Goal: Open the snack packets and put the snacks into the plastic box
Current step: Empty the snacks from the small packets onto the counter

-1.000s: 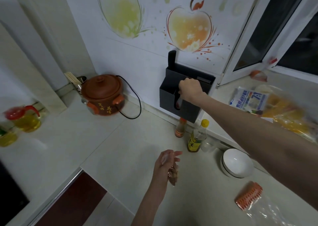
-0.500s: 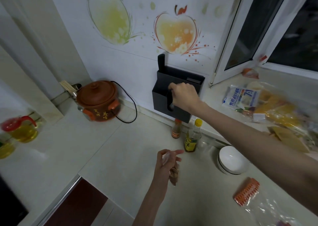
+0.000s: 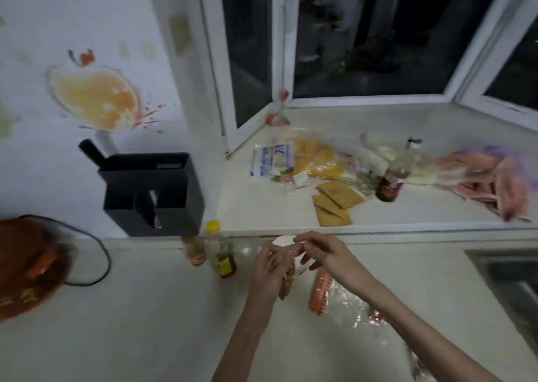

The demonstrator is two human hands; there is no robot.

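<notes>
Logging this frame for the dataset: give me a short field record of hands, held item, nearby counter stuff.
left hand: grips a small snack packet
right hand: pinches the packet's top
packet state: blurred, cannot tell if open
bowl: white, behind the hands
bottles: two, left of the hands, below the black holder
plastic box: not in view

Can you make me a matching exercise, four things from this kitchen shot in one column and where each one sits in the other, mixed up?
Things:
1. black holder
2. brown sachets
3. clay pot
4. snack packet

Places:
A. at the left edge of the counter
B. held between the left hand and right hand
C. on the wall, above two small bottles
D. on the window ledge, beside a dark jar

Pairs: 1-C, 2-D, 3-A, 4-B
</notes>
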